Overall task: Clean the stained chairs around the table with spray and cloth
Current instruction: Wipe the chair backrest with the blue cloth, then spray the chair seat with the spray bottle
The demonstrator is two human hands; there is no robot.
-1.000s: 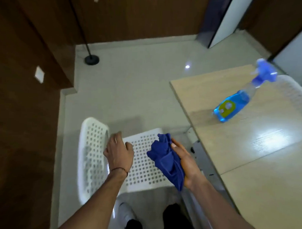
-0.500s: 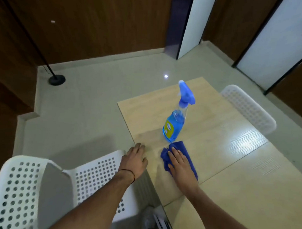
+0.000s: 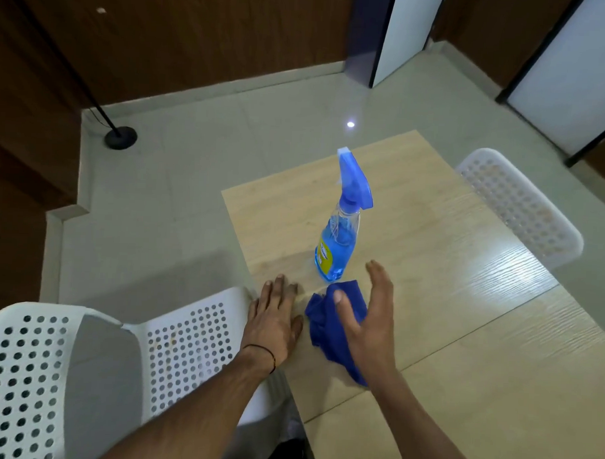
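Just over cloth (image 3: 320, 317), straight-fingered right hand (image 3: 370, 322)

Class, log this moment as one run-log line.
left hand: flat on table edge | right hand: open over cloth | cloth: bunched on table | spray bottle: upright, untouched

The table (image 3: 446, 303) has a pale wood-grain top with a glossy finish that throws back light in bright streaks. The spray bottle (image 3: 336, 244) is clear, smooth plastic holding blue liquid, with an opaque blue plastic trigger head and a yellow label. The cloth (image 3: 322, 319) is soft, matt blue fabric, crumpled. The near chair (image 3: 83, 376) and the far chair (image 3: 518, 206) are white perforated plastic, smooth and slightly shiny. The floor (image 3: 192, 191) is pale polished tile; the walls (image 3: 198, 36) look like dark wood panelling.
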